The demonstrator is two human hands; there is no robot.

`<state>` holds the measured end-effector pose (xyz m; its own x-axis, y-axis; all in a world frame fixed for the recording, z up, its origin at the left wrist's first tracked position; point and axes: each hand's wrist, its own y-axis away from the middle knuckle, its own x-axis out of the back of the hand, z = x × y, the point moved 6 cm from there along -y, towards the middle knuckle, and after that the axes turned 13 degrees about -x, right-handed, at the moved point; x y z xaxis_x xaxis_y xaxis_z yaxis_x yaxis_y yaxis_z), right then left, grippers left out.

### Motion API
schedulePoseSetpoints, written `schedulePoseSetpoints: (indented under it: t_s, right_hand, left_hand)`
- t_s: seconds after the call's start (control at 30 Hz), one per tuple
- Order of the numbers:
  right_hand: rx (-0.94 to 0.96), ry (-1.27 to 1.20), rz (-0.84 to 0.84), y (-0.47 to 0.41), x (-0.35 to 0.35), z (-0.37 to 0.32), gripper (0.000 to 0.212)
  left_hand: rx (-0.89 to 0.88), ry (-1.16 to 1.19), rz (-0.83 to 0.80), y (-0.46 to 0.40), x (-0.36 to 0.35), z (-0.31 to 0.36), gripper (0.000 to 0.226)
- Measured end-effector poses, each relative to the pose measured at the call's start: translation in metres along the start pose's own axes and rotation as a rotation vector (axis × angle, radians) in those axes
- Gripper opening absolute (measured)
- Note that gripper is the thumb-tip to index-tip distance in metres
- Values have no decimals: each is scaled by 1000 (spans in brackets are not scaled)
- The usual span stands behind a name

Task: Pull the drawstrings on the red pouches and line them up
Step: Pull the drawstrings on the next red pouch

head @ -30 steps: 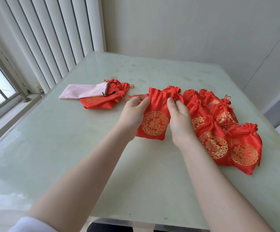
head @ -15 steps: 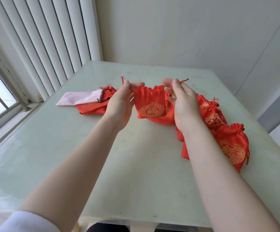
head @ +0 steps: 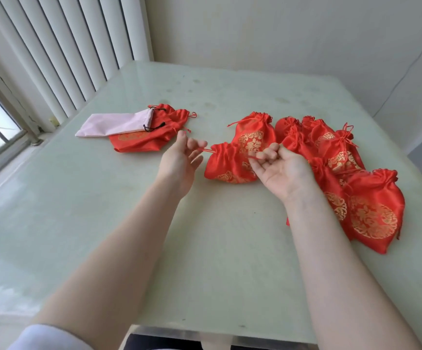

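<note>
Both hands, left [head: 179, 160] and right [head: 283, 170], pinched the drawstrings of a cinched red pouch [head: 230, 165] at the tabletop's [head: 129, 236] centre; closed pouches [head: 371, 210] lay at three o'clock.

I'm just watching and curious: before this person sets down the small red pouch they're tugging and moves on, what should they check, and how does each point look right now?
1. Mouth of the small red satin pouch with gold embroidery gathered shut: ok.
2. Left hand holds its red drawstring: ok, cord runs to the fingers.
3. Right hand holds the other cord: cannot tell, curled fingers hide it.
4. Row of tied red pouches neat: not ok, they overlap.
5. Bare space on the pale green glass table: ok.
6. Red pouch under the pink cloth bag tied: cannot tell.
</note>
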<state>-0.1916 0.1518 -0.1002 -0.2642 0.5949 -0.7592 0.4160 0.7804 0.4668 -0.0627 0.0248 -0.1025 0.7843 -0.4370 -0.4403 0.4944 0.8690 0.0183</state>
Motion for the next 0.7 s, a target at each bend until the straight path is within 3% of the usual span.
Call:
schedulePoseSetpoints:
  t_s: [0.17, 0.27, 0.33, 0.43, 0.53, 0.6, 0.7]
  right_hand:
    - [-40, 87, 52, 3, 2, -4, 38]
    - [1, -77, 83, -3, -2, -5, 38]
    - [31, -226, 60, -7, -11, -7, 37]
    - [71, -256, -75, -6, -42, -7, 34]
    - [93, -149, -240, 7, -68, -6, 34]
    - [12, -27, -270, 11, -68, 0, 33]
    - [-175, 229, -178, 8, -46, 21, 32]
  left_hand:
    - [140, 71, -19, -6, 6, -1, 42]
    - [252, 262, -57, -4, 1, 0, 48]
    - [196, 352, -90, -8, -2, 10, 52]
    - [-45, 408, -86, -12, -8, 36, 50]
    - [-180, 615, -78, -9, -14, 58, 57]
    - [-117, 669, -84, -5, -15, 56, 59]
    - [98, 395, -76, 1, -15, 30, 57]
